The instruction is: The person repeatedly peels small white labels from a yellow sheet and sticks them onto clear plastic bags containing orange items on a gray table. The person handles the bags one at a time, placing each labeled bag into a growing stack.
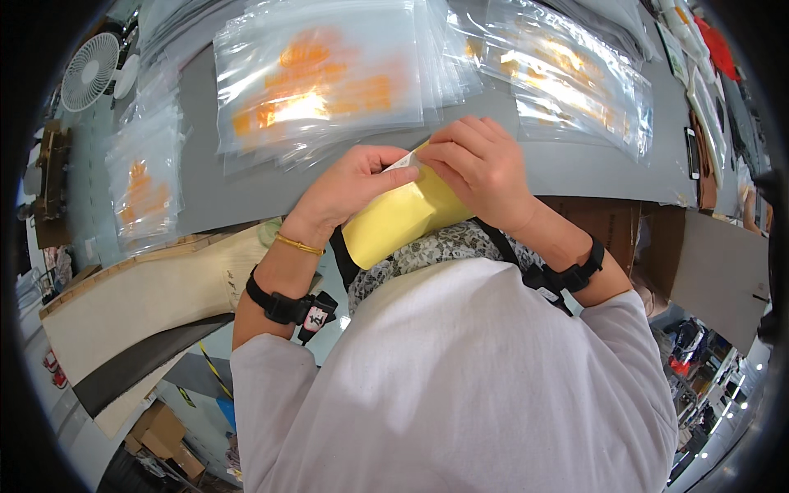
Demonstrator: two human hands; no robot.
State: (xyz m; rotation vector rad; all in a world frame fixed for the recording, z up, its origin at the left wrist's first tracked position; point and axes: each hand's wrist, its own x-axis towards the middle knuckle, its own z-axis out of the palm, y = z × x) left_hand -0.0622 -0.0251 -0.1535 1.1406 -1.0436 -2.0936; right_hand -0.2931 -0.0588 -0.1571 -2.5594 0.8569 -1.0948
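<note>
A glossy yellow sheet (pixel 399 220) curves over my lap at the table's front edge. At its upper edge shows a small white printed piece (pixel 403 162), apparently a label. My left hand (pixel 362 182) pinches the sheet there, its thumb lying over the white piece. My right hand (pixel 486 168) is closed at the sheet's top edge just to the right, with fingertips bent together; what sits between them is hidden. Just beyond both hands lies a stack of clear plastic bags (pixel 329 86) with orange print.
More clear bags (pixel 583 82) lie at the right of the grey table (pixel 567 171), and others (pixel 148 193) hang over its left end. A phone (pixel 693 154) rests near the right edge. A white fan (pixel 90 72) stands far left. Cardboard boxes (pixel 164 431) sit on the floor.
</note>
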